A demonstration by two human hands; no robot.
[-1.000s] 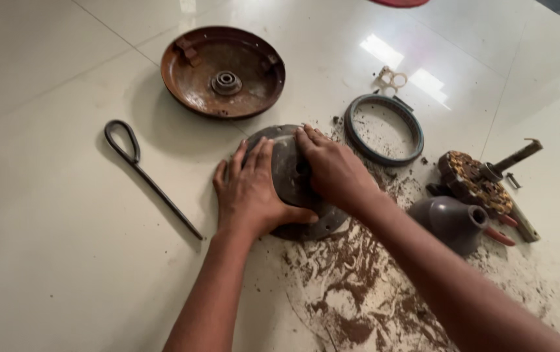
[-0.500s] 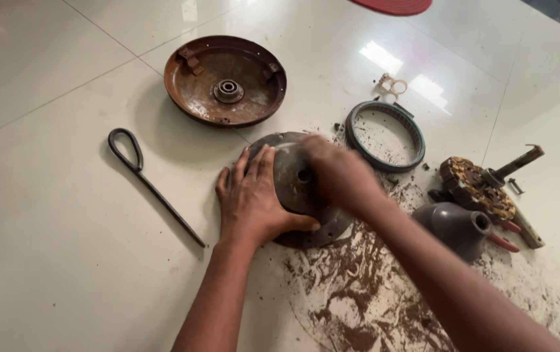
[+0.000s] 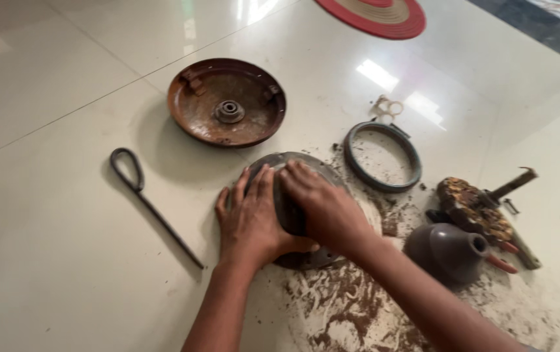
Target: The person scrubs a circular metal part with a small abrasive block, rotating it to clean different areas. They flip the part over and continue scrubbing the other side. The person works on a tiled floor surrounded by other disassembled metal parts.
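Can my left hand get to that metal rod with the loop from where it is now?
Probably yes. The left hand rests on the grey disc, and the rod lies on bare floor just to its left, with nothing between them.

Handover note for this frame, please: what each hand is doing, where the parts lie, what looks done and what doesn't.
Left hand and right hand: both flat on the round grey metal cover on the pale tiled floor.
Rusty round dish-shaped cover lies open beyond; dark ring, dark metal rod with loop, grey cone and rusty wound core lie apart.
Done: unit dismantled.
Left: rusty dirt on floor.
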